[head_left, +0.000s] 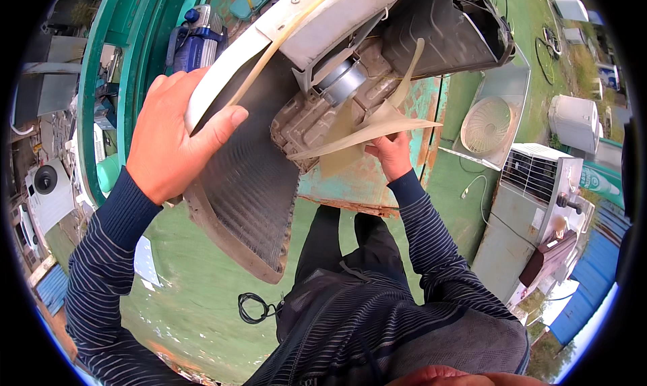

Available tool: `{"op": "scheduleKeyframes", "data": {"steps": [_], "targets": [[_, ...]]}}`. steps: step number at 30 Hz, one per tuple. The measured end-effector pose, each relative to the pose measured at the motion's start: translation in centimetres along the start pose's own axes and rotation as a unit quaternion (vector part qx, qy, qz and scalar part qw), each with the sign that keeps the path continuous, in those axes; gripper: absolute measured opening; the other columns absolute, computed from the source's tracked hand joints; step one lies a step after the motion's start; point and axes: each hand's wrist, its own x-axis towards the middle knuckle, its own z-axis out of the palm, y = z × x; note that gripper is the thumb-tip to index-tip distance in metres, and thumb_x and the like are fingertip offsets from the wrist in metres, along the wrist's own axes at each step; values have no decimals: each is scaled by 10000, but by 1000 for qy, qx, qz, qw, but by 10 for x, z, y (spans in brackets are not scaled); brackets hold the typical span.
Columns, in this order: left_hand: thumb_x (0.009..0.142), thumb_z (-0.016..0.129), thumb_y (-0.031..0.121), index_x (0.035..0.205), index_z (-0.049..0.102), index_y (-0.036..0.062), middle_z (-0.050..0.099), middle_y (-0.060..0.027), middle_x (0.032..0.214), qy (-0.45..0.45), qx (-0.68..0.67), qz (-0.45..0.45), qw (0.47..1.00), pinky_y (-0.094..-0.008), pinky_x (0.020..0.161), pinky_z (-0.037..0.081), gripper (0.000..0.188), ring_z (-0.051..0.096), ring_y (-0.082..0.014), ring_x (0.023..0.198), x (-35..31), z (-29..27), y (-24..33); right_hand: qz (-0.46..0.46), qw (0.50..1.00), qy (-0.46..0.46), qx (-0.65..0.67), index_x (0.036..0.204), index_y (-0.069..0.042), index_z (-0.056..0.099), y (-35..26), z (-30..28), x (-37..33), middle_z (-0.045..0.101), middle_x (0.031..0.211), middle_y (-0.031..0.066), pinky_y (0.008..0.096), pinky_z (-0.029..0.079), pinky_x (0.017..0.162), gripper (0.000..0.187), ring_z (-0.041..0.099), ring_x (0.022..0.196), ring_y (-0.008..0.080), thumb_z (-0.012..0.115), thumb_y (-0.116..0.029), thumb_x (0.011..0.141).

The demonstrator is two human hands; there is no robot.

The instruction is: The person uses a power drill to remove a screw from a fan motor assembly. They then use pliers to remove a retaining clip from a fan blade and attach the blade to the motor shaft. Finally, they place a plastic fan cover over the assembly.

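An opened air-conditioner outdoor unit lies on a worn green bench (360, 187). My left hand (165, 136) is closed round its white metal edge (212, 79), the thumb lying by a tan strip (269, 52). Below that hand curves the finned coil (242, 184). My right hand (393, 155) has its fingers on the lower edge of a beige plastic fan blade (371, 131), partly hidden behind it. The fan sits in front of a silver round motor (342, 82). Behind both is the dirty base pan (293, 126).
A blue pump-like machine (197, 42) stands by the green frame (128, 55) at left. A panel with a round fan grille (486, 124) leans at right, near an old boxy unit (515, 211). A black cable coil (255, 308) lies on the green floor (195, 318).
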Motion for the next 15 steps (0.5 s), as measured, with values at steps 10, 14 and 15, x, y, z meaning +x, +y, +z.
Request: {"op": "scheduleKeyframes", "data": {"steps": [10,14,15], "targets": [[874,647,482,1303,506,-49,560,-165,1086,-80,-18,-38,996,-375,912,418,697,519,-278,990,0,-4,5,-101,989,-4,-104,1500,-41,272,41,-39,14,595,1207,102,325,572,795,778,624,1016,184,726,-177,883],[863,646,523,1324,493,-42,545,-158,1056,-76,-17,-36,996,-373,884,423,745,516,-263,955,-1,0,0,-146,964,-9,-220,1499,-29,275,47,-53,13,574,1250,105,322,570,808,754,618,1032,184,704,-173,896],[864,645,530,1327,490,-41,543,-157,1047,-73,-10,-33,997,-371,881,423,751,516,-260,952,-1,-1,1,-168,957,-14,-234,1503,-35,268,45,-50,15,564,1265,105,323,568,817,750,615,1041,187,695,-169,901]]}}
